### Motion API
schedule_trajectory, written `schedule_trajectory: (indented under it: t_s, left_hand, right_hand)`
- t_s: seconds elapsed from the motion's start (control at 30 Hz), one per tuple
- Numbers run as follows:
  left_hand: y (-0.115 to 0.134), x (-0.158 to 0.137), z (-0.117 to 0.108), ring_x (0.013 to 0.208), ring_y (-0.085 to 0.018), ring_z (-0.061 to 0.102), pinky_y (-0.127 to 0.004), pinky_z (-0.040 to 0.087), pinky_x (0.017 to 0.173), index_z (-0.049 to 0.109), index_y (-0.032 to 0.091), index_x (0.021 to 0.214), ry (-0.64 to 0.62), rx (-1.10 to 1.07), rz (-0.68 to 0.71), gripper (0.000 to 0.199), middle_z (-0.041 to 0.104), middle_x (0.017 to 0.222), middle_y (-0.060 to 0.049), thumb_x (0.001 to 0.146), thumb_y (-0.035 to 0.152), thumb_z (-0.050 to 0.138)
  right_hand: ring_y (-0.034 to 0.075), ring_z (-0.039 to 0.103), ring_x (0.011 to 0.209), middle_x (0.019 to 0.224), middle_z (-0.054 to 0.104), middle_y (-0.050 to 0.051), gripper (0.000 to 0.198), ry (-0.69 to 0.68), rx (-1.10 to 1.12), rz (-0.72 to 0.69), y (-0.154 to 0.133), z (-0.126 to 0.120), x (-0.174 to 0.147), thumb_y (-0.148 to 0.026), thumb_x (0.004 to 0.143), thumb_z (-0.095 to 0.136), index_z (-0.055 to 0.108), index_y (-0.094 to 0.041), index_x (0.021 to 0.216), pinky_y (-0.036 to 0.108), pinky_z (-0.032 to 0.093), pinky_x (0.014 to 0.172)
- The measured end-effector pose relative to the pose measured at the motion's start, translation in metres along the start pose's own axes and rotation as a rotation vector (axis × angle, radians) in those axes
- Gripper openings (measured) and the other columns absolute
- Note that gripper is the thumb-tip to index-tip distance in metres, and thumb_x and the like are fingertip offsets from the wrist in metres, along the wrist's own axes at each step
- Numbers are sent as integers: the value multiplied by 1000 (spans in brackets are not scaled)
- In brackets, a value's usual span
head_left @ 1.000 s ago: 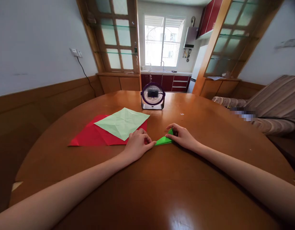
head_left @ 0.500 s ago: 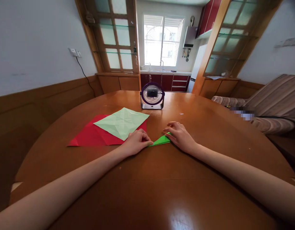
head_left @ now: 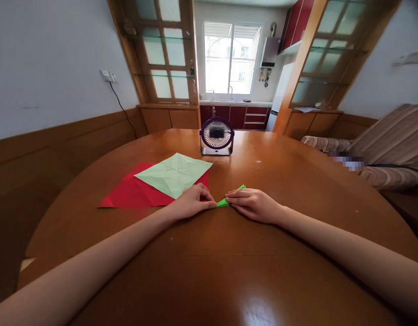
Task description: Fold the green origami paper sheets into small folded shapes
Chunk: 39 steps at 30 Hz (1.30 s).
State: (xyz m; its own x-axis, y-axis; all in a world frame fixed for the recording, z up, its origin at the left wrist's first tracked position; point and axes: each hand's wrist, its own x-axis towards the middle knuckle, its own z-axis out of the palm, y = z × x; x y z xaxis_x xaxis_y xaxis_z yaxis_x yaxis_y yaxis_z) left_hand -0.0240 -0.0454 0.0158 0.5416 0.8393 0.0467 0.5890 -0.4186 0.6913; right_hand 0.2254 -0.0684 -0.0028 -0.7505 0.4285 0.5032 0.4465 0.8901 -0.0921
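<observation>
Folded bright-green paper (head_left: pixel 223 203) lay in grip on brown wooden table (head_left: pixel 209 276); left of grip, square pale-green paper (head_left: pixel 173 175) overlapped red paper sheet (head_left: pixel 127 192); behind, round purple fan (head_left: pixel 216 133) stood.

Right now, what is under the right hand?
Folded green paper: one end shows by the left hand, a tip beyond the right hand. The part between is covered and cannot be seen.

bright folded green paper (head_left: pixel 223 203), narrow and layered, partly covered, lies slanted on the brown wooden table (head_left: pixel 209 280), tapering leftward.
</observation>
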Motion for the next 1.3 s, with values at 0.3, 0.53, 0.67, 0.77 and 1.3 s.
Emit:
schedule_trajectory:
  t_s: [0.3, 0.53, 0.67, 0.77, 1.3]
  left_hand:
    - [0, -2, -8, 88, -21, 58, -30, 46, 77, 74, 19, 75, -74, -31, 28, 32, 58, 92, -5, 71, 49, 65]
    - [-1, 2, -6, 80, -20, 58, -30, 46, 72, 71, 17, 67, -59, -78, -4, 29, 59, 85, -4, 67, 46, 67]
    - [-2, 3, -6, 82, -20, 58, -30, 46, 75, 73, 18, 68, -57, -53, 5, 24, 60, 84, -4, 68, 42, 68]
    - [-3, 3, -9, 84, -20, 58, -30, 46, 77, 75, 19, 70, -80, -66, 22, 22, 60, 84, -4, 67, 41, 69]
    - [-7, 4, -1, 74, -18, 60, -27, 46, 64, 67, 16, 74, -61, -206, -55, 30, 65, 76, -3, 66, 45, 71]
  right_hand:
    - [20, 67, 104, 114, 70, 10, 29, 29, 44, 25, -1, 1, 1, -19, 95, 48, 67, -20, 117, 37, 56, 91]
    - [20, 67, 103, 112, 71, 11, 28, 23, 52, 38, -2, -1, 3, -20, 95, 48, 68, -19, 115, 37, 56, 90]
    - [20, 68, 102, 112, 71, 10, 28, 22, 43, 45, -2, 0, 3, -21, 95, 48, 68, -19, 114, 38, 56, 90]
    - [20, 67, 103, 112, 71, 10, 29, 21, 48, 38, -2, 0, 2, -20, 95, 48, 68, -19, 115, 37, 56, 91]
    - [21, 67, 102, 112, 70, 11, 29, 3, 38, 34, -2, -3, 3, -20, 95, 48, 68, -19, 115, 38, 56, 89]
